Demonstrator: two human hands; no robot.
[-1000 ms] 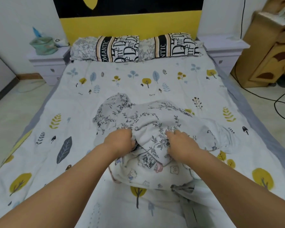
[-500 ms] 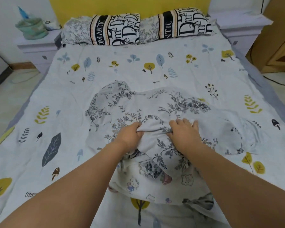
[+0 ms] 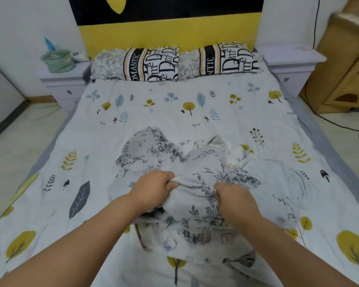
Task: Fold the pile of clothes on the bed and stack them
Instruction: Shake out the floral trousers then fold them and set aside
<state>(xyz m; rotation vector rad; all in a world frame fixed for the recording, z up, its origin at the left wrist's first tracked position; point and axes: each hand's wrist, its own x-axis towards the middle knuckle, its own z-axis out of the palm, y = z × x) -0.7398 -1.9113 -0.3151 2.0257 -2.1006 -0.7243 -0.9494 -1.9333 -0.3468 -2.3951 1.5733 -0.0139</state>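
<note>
Both grips, left hand and right hand, clenched on floral garment atop leaf-print bed, yellow headboard beyond.

The flowered garment is thin, soft, matt cloth that creases easily. The bed sheet is matt woven cotton-like cloth, lightly wrinkled. The pillows are smooth printed cloth. The cabinet looks like matt wood board. The floor is pale with a slight sheen.
</note>
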